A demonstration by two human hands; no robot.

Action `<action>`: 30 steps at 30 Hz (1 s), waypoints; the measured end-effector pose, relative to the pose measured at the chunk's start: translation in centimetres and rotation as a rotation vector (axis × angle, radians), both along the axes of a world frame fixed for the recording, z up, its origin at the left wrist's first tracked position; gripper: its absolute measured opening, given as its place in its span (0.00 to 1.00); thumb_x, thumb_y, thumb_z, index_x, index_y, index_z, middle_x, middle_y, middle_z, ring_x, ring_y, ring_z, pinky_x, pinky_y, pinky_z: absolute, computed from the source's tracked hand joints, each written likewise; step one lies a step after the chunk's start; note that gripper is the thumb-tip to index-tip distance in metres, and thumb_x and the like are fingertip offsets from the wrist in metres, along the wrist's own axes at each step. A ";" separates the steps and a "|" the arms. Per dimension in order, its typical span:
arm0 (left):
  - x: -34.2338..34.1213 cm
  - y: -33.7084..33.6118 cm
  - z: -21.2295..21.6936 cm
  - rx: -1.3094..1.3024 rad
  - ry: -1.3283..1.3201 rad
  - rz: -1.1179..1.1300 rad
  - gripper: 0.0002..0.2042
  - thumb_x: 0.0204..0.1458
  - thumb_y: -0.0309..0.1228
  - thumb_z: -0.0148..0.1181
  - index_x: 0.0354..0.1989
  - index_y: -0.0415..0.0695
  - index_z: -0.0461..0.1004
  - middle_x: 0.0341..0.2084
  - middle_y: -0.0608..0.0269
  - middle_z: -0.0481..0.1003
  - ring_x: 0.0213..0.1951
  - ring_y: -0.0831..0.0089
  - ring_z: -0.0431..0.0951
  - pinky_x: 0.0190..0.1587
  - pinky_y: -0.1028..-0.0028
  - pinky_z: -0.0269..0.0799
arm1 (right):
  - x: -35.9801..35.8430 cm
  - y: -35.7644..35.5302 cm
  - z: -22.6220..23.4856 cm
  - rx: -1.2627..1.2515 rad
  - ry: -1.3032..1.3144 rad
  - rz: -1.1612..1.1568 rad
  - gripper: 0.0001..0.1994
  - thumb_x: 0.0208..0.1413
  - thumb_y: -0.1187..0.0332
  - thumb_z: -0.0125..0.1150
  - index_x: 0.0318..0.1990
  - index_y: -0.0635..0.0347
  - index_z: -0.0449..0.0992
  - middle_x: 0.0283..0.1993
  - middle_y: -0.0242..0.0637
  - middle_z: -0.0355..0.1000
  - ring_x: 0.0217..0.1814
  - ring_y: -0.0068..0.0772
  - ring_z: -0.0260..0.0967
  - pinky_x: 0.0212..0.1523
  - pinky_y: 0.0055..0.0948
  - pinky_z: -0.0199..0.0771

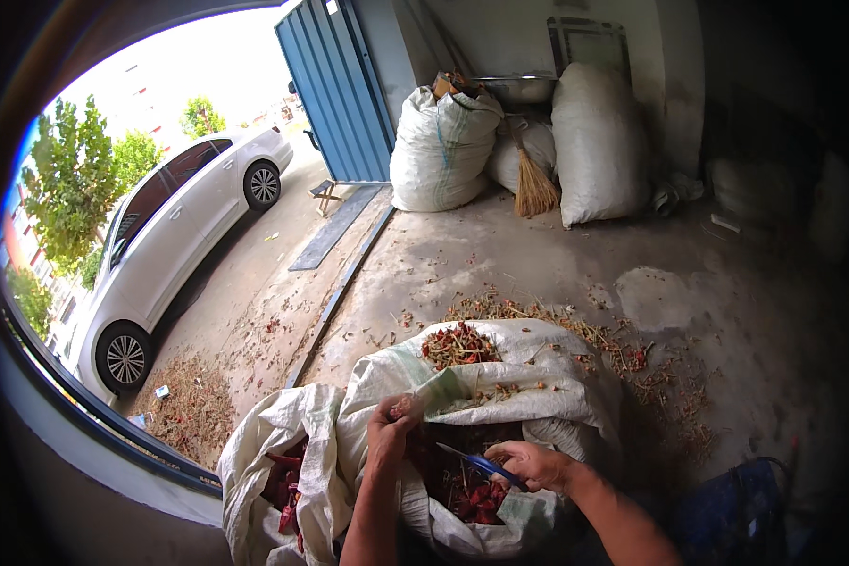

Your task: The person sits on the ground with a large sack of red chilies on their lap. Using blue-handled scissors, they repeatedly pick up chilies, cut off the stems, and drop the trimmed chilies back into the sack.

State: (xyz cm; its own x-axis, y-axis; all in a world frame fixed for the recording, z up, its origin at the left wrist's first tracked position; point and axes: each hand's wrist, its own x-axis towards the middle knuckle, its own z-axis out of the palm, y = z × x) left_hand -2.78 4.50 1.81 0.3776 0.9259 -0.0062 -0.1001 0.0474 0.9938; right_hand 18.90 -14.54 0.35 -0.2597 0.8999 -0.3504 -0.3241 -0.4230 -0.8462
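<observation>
one pair of scissors (pixel 481 463), aslant, pointing left

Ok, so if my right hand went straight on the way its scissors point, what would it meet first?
Probably your left hand: the blue-handled scissors in your right hand point up and left toward it. Depth is unclear here, so they might pass above or beneath.

Your blue-handled scissors (pixel 489 465) slant, tips toward the far left, above the open white sack (pixel 486 538) before you; inside it you see loosely heaped dried red peppers (pixel 481 503), clearest at its near side.
</observation>
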 end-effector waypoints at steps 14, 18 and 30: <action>0.1 0.1 -0.1 -0.082 0.079 -0.004 0.16 0.52 0.23 0.63 0.50 0.43 0.74 0.22 0.60 0.76 0.16 0.70 0.77 0.14 0.72 0.72 | -2.8 1.0 2.3 0.259 0.003 -0.101 0.52 0.39 0.50 0.79 0.67 0.65 0.54 0.40 0.40 0.74 0.45 0.29 0.74 0.48 0.30 0.74; 0.5 -0.8 1.3 -0.128 0.109 -0.047 0.15 0.53 0.23 0.61 0.50 0.43 0.74 0.20 0.59 0.76 0.14 0.70 0.76 0.11 0.72 0.69 | -3.5 1.7 1.6 0.303 -0.484 -0.229 0.45 0.42 0.39 0.74 0.59 0.65 0.64 0.37 0.40 0.73 0.43 0.31 0.74 0.46 0.32 0.76; 0.7 -2.2 2.1 -0.135 0.226 -0.212 0.10 0.53 0.23 0.63 0.44 0.42 0.76 0.22 0.66 0.76 0.14 0.76 0.74 0.10 0.77 0.64 | -4.8 3.3 0.7 0.484 -1.217 -0.448 0.33 0.45 0.41 0.71 0.46 0.60 0.71 0.36 0.47 0.73 0.37 0.54 0.76 0.35 0.45 0.77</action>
